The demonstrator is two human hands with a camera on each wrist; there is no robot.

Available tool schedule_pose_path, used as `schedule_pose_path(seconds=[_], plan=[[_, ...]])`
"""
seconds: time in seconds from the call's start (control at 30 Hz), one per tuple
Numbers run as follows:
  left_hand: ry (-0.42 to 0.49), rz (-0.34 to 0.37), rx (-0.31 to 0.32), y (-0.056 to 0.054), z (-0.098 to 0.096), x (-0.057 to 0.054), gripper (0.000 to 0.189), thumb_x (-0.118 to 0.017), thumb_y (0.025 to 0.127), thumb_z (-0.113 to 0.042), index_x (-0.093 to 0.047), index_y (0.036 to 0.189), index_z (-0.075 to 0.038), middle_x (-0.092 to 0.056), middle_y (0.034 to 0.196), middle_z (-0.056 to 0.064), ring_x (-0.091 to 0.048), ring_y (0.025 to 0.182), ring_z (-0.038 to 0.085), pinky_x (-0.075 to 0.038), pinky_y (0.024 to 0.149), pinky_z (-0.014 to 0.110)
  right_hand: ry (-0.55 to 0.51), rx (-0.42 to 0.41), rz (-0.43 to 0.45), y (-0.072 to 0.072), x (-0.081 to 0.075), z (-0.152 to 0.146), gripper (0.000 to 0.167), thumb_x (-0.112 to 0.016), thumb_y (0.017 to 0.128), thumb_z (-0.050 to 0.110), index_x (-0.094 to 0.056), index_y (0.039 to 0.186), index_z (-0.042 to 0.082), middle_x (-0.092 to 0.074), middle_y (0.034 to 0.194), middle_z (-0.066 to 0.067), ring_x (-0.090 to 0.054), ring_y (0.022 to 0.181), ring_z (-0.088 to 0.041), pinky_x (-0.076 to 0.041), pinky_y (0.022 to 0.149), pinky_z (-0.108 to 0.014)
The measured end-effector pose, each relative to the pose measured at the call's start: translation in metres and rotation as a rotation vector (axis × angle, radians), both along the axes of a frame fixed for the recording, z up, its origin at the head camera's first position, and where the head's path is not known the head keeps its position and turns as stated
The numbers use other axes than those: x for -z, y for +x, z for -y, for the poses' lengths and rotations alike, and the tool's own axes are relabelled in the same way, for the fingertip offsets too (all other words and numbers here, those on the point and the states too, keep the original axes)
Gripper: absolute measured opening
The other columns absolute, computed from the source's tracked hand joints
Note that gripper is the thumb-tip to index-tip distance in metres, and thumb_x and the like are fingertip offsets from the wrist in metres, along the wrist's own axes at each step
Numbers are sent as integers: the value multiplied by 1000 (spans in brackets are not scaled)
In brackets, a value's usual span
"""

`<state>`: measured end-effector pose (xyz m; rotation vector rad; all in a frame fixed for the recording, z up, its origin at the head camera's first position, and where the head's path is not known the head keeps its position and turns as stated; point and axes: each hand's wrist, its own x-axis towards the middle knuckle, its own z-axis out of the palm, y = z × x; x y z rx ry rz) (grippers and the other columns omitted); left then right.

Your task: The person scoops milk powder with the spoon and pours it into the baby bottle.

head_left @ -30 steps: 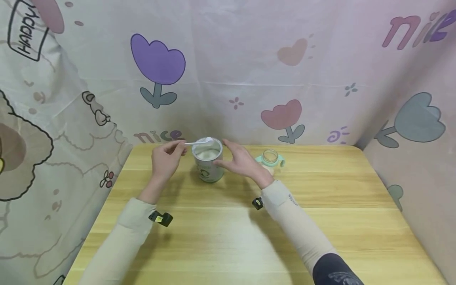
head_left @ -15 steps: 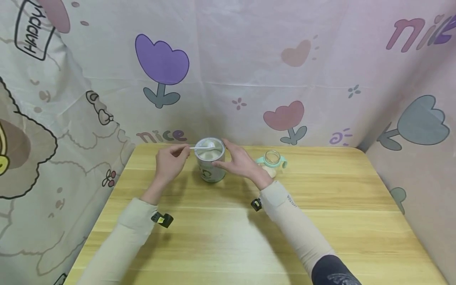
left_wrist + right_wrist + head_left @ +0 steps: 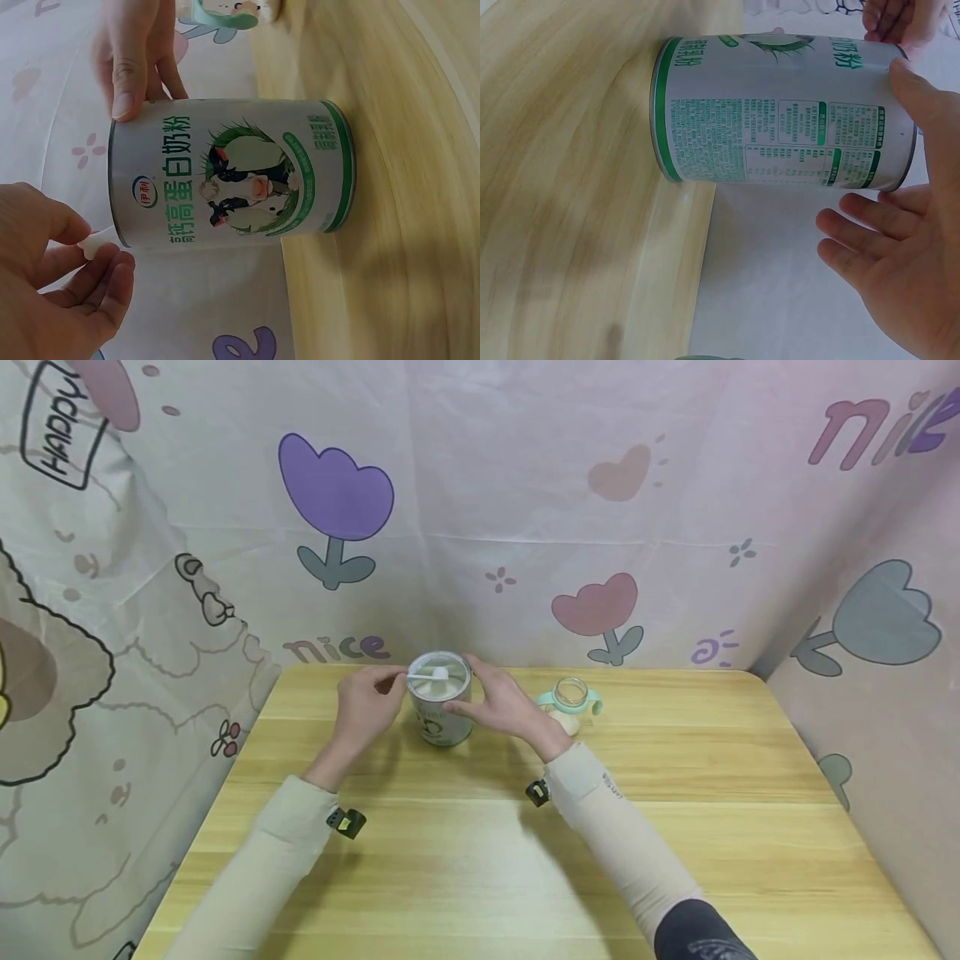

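Observation:
A milk powder can [image 3: 444, 723], white with green print and a cow picture, stands uncovered on the table with pale powder inside. My left hand [image 3: 365, 708] pinches the handle end of a white scoop [image 3: 439, 674] between thumb and fingers at the can's left rim. The scoop's bowl lies over the powder inside the mouth; whether it touches the powder I cannot tell. On the other side my right hand [image 3: 504, 700] holds the can near its top, thumb on the near wall and forefinger behind the rim. Its other fingers [image 3: 855, 236] are spread off the wall.
A baby bottle [image 3: 570, 696] with a green collar and handles stands uncapped on the wooden table [image 3: 480, 860], right of the can and beyond the right wrist. A printed cloth [image 3: 465, 485] hangs right behind the table's back edge.
The left hand has moved right and slightly down, bringing the scoop from above the can's rim down into its mouth. The right hand keeps its hold on the can.

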<state>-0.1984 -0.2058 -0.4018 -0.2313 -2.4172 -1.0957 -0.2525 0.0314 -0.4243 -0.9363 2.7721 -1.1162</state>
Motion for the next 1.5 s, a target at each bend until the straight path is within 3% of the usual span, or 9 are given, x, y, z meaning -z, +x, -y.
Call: schedule_pose_path(seconds=[0.23,0.5,0.77,1.03,1.5], plan=[[-118,-57,51,-2,-6,0,19,-67,97,0,-76,109,11,-75,103,30,-74,89,39,-63,78,50,18,4,9,2,-2,0,97,-77,94,51,-31,164,3,-39,168,-18,-40,155,-34,-36,126,-49],[-292,-127,85,-5,-10,2,19,-67,98,4,-73,111,15,-71,99,29,-67,81,37,-59,69,44,27,7,10,1,-2,-1,97,-76,94,54,-31,164,4,-38,168,-17,-40,155,-34,-37,125,-50],[-373,-150,112,-6,-10,1,18,-66,96,7,-72,111,15,-66,94,27,-63,85,39,-58,75,46,25,1,4,0,0,-1,96,-75,94,56,-33,164,6,-41,167,-15,-42,154,-33,-39,124,-51],[-380,-115,106,-7,-10,-1,16,-64,99,5,-72,109,15,-65,96,27,-62,88,40,-57,78,47,23,10,11,1,1,-1,96,-75,94,55,-32,165,8,-40,168,-15,-41,154,-32,-38,124,-51],[-298,-24,121,-5,-11,-5,14,-64,101,2,-72,103,13,-63,89,23,-60,81,37,-54,74,47,30,5,6,1,0,-2,95,-74,95,56,-31,165,9,-41,168,-14,-42,154,-32,-39,124,-51]])
